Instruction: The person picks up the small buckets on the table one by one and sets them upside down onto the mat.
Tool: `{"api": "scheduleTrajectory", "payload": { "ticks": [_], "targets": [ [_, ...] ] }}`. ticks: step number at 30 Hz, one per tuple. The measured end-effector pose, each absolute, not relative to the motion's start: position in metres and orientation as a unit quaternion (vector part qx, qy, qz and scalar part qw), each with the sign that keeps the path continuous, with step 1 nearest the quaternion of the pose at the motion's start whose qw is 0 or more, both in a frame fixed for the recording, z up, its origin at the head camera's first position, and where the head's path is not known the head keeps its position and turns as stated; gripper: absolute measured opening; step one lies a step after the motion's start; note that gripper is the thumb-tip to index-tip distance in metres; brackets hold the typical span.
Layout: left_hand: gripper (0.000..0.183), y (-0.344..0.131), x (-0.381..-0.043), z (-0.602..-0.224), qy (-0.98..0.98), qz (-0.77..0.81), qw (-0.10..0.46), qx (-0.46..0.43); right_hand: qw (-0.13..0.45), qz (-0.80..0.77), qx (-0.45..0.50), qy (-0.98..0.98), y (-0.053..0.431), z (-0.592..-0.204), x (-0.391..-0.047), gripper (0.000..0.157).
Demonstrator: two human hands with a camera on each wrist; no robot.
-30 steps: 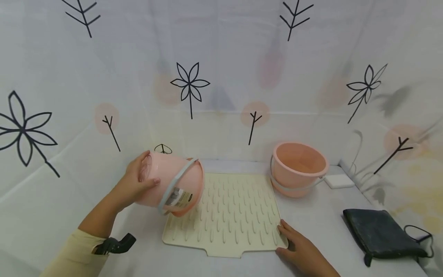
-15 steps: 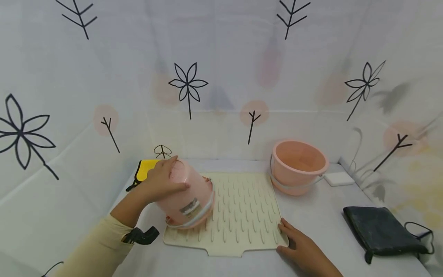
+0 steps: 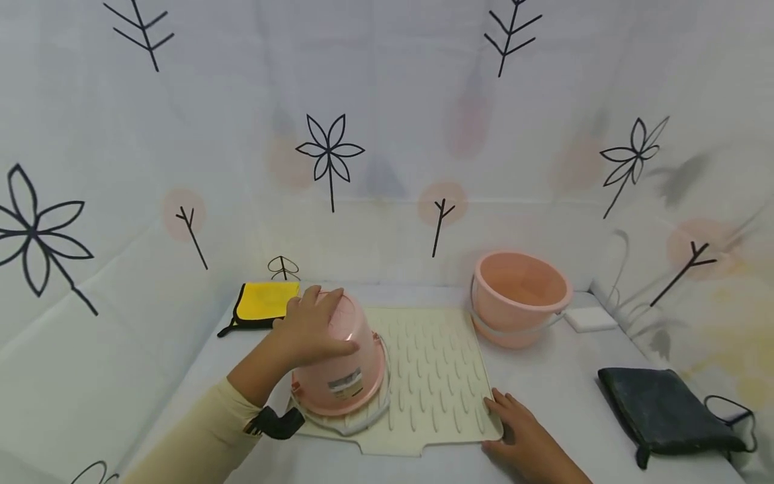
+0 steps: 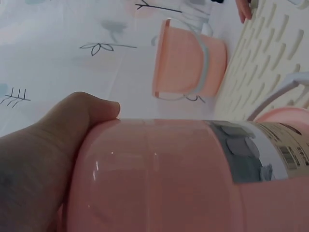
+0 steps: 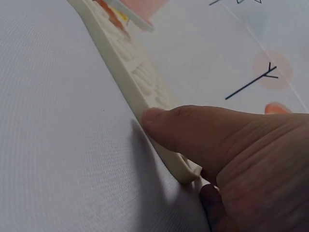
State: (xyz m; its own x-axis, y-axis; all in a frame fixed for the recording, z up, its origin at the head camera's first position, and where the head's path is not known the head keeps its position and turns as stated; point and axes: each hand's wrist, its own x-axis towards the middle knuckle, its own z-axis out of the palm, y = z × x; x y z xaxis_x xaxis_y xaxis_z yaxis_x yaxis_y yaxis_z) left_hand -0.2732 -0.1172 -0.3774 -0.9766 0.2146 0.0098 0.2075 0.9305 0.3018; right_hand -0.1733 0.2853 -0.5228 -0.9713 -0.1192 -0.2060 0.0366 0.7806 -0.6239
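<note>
A pink bucket (image 3: 323, 380) stands upside down on the left part of a cream ridged draining board (image 3: 435, 363). Over its upturned base my left hand (image 3: 308, 329) spreads and grips, thumb on the side nearer me. The left wrist view has the bucket's wall (image 4: 159, 193) close up, with a printed label on it; its grey handle (image 3: 369, 422) lies around the rim on the board. My right hand (image 3: 520, 430) holds the board's front right corner. In the right wrist view, the thumb (image 5: 169, 128) presses the board's front edge.
Behind and to the right stands a second, upright pink bucket (image 3: 514, 309). A white flat box (image 3: 591, 318) is beside it. A dark pouch (image 3: 671, 410) lies at the right edge of the table, a yellow and black pouch (image 3: 263, 300) at the back left.
My left hand has brought the bucket rightward and turned it from lying sideways to upside down on the board. The yellow pouch came into view. My right hand stays at the corner.
</note>
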Motion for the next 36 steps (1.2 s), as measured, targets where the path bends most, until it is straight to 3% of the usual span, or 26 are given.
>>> {"api": "scheduleTrajectory", "payload": {
  "ticks": [19,36],
  "targets": [
    [0.107,-0.086,-0.293,-0.368,0.982,0.169,0.051,0.064,0.138,-0.340,0.003,0.930,0.289,-0.526,-0.178,0.092],
    [0.112,-0.077,-0.291,-0.372,0.985,0.161,0.052,0.017,0.128,-0.336,-0.003,0.933,0.289,-0.524,-0.176,0.091]
  ]
}}
